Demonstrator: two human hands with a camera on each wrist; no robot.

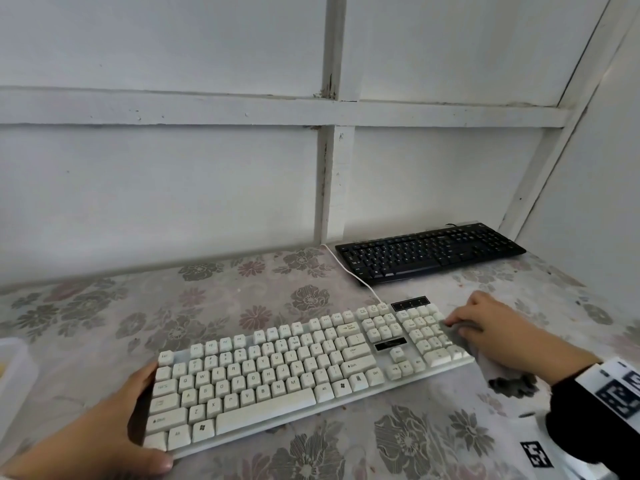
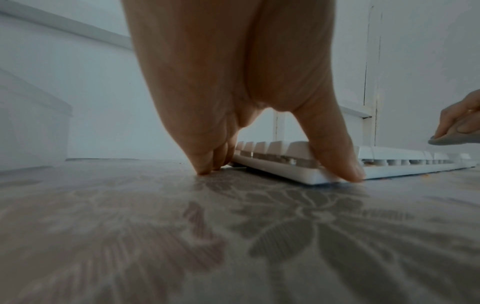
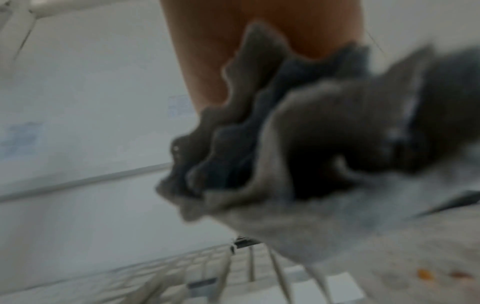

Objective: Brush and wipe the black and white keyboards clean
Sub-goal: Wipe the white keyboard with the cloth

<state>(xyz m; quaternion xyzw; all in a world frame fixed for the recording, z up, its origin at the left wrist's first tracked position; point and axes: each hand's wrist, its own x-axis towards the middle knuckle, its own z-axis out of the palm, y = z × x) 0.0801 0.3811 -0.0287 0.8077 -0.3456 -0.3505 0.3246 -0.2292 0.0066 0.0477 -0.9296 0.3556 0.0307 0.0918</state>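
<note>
The white keyboard [image 1: 294,372] lies slanted across the near middle of the table. My left hand [image 1: 138,420] grips its left end, thumb along the front edge and fingers at the side; the left wrist view shows the left hand [image 2: 281,172] with its thumb on the front corner of the white keyboard [image 2: 272,164]. My right hand [image 1: 485,327] holds a crumpled grey cloth [image 1: 465,329] pressed on the number pad. In the blurred right wrist view the grey cloth [image 3: 311,144] bunches under the palm above the keys [image 3: 233,277]. The black keyboard [image 1: 429,252] lies at the back right, untouched.
A floral tablecloth [image 1: 242,296] covers the table, which meets white panelled walls at the back and right. A translucent plastic container [image 1: 14,372] stands at the left edge. A white cable [image 1: 349,271] runs from the white keyboard toward the wall. Orange crumbs [image 3: 426,274] lie by the keyboard's right end.
</note>
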